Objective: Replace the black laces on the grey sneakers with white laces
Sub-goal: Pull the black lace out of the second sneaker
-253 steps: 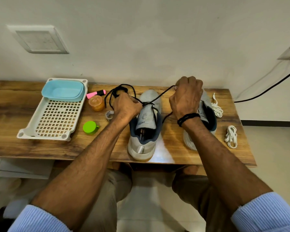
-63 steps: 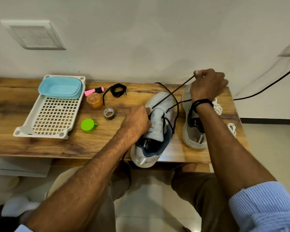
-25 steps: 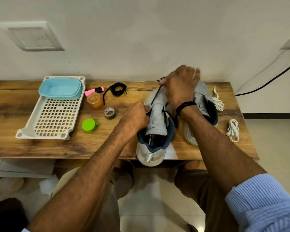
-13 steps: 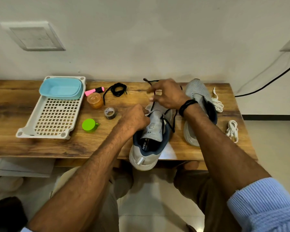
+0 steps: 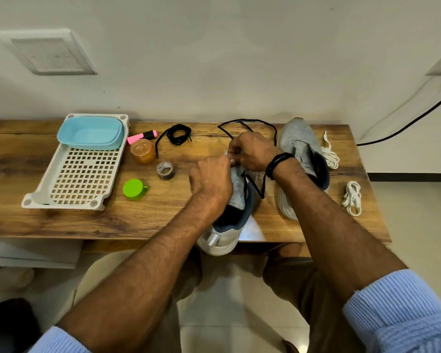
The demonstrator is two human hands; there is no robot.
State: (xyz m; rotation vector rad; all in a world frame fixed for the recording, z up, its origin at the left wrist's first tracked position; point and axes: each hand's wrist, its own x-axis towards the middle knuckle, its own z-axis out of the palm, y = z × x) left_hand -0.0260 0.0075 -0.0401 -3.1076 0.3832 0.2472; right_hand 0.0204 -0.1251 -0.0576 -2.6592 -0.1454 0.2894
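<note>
Two grey sneakers stand on the wooden table (image 5: 61,220). The near sneaker (image 5: 225,225) overhangs the front edge, its heel toward me. My left hand (image 5: 210,180) grips its upper on the left side. My right hand (image 5: 252,150) pinches the black lace (image 5: 247,122) at the eyelets; the lace loops loose behind my hands and trails down beside the tongue. The second sneaker (image 5: 301,149) lies unlaced on the right. A removed black lace (image 5: 177,133) is coiled at the back. Two white laces, one (image 5: 330,155) by the second sneaker and one (image 5: 351,197) bundled near the right edge, lie untouched.
A white perforated tray (image 5: 82,174) holding a light blue tub (image 5: 91,132) sits at the left. A pink highlighter (image 5: 141,136), an orange jar (image 5: 143,151), a tape roll (image 5: 166,170) and a green cap (image 5: 134,189) lie between tray and shoe. A black cable (image 5: 405,123) hangs at the right wall.
My right hand, which pulled the black lace up and to the right, has come back down to the near sneaker's eyelets. The lace now lies slack in a loop behind my hands.
</note>
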